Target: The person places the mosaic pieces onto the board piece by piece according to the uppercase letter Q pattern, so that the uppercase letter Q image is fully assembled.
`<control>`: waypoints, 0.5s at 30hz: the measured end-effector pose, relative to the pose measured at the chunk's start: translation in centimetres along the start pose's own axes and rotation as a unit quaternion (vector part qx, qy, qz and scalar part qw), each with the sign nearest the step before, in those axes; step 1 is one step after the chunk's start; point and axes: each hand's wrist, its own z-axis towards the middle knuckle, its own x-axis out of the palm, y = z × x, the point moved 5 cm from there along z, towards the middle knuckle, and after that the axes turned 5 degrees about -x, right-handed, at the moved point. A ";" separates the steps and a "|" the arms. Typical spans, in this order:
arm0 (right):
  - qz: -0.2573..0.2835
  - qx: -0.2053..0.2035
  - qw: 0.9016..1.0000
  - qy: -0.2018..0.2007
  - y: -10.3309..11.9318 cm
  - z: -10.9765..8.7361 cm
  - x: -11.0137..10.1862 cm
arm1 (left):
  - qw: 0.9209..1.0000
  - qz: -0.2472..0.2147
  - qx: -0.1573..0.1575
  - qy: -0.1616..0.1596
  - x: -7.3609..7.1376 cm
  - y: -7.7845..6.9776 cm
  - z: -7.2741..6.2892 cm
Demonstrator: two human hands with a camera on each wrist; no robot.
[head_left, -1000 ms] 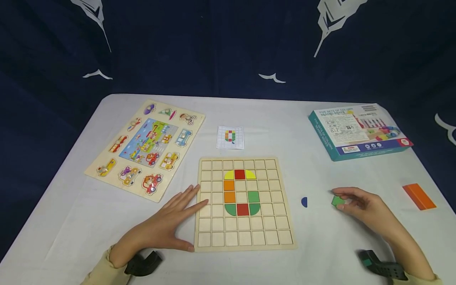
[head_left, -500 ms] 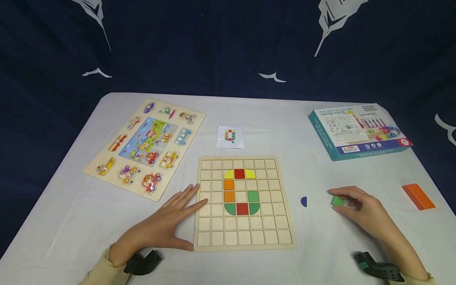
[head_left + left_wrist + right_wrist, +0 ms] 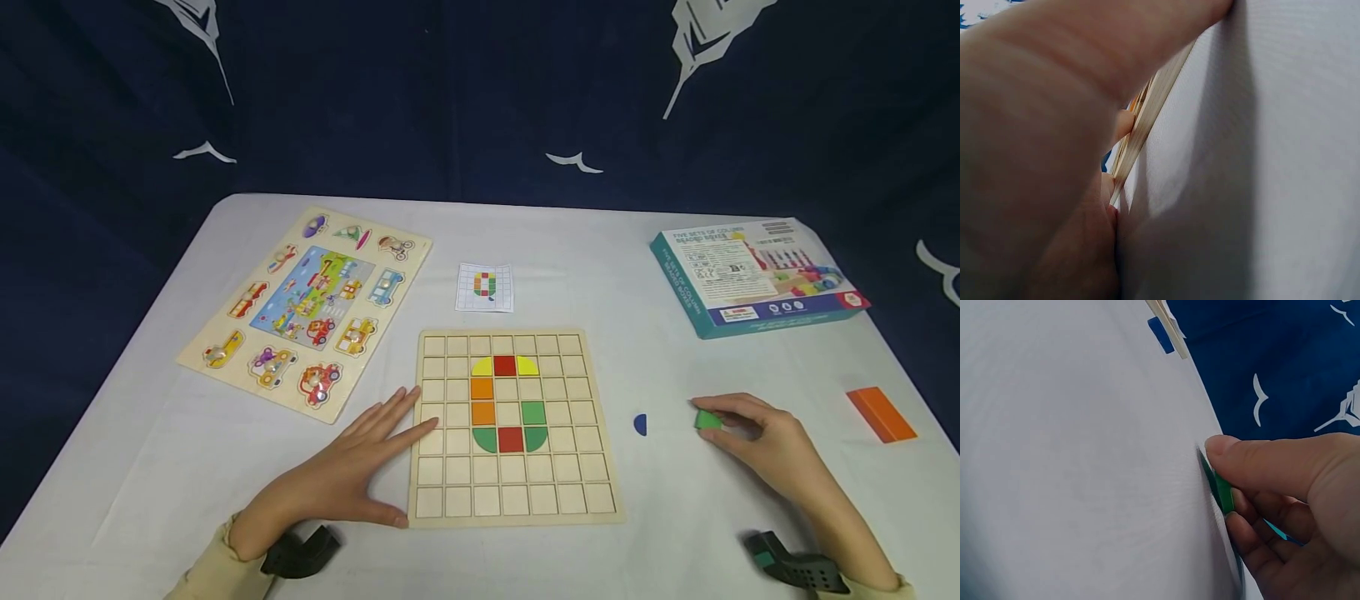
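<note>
My left hand (image 3: 337, 475) lies with fingers spread along the left side of a wooden grid board (image 3: 517, 502); its fingertips touch the rim. Several tiles sit in the grid: yellow curved ones, red (image 3: 505, 366), orange (image 3: 482, 401) and green squares, and green curved ones. To the right of the board, my right hand (image 3: 757, 437) pinches a green tile (image 3: 707, 419) between thumb and fingers, low over the cloth. The right wrist view shows that green tile (image 3: 1225, 492) edge-on, partly covered by the fingers. A blue half-round tile (image 3: 640, 425) lies between board and right hand.
A small pattern card (image 3: 465, 302) lies behind the board. At the back left is a vehicle puzzle board (image 3: 397, 325), at the back right a teal-edged box (image 3: 720, 283). Orange pieces (image 3: 882, 414) lie side by side at the far right.
My right hand has shifted slightly left with its fingers on the green tile, whose visible part has turned and grown smaller. The left hand has stayed in place.
</note>
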 end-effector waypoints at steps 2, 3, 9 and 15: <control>0.004 -0.003 1.000 -0.002 0.2 0.1 0.0 | 1.000 0.000 0.000 0.000 0.0 0.0 0.0; 0.005 -0.004 1.000 -0.004 0.3 0.1 0.0 | 1.000 0.000 -0.001 0.000 0.0 0.0 0.0; 0.012 -0.019 1.000 -0.003 1.3 0.9 -0.2 | 1.000 0.002 -0.002 0.001 0.1 0.1 0.0; 0.028 -0.052 0.998 0.004 3.5 2.5 -0.5 | 1.000 -0.007 -0.002 0.005 0.1 0.1 0.1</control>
